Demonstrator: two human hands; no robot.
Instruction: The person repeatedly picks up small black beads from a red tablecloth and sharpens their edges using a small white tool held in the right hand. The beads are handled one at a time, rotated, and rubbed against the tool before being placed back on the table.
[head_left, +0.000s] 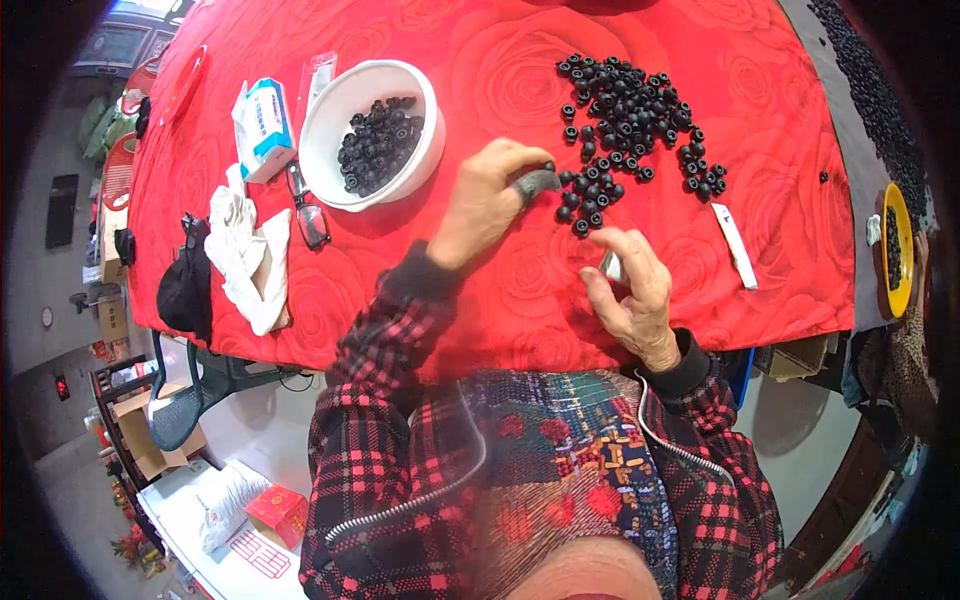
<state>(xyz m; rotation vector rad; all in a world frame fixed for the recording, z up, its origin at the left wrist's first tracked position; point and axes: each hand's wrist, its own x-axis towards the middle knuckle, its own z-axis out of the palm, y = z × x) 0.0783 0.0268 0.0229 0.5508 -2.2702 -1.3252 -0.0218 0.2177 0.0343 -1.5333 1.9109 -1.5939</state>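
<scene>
A pile of small round black parts (pixel 640 105), many with a hole in one end, lies on the red rose-patterned tablecloth. At the pile's left edge is my left hand (pixel 478 200), a dark grey cover on one digit. Its fingertips pinch one black part (pixel 548 167). My right hand (pixel 637 305) is just in front of the pile, fingers curled round a small pale object (pixel 612 265). Most of that object is hidden in the grip, so its kind does not show. To the left stands a white bowl (pixel 432 150) with more black parts inside.
Left of the bowl are a blue-and-white tissue box (pixel 264 130), eyeglasses (pixel 312 225), a white cloth (pixel 250 255) and a black cap (pixel 185 290). A white strip (pixel 735 247) lies right of my right hand. A yellow dish (pixel 906 250) sits at far right.
</scene>
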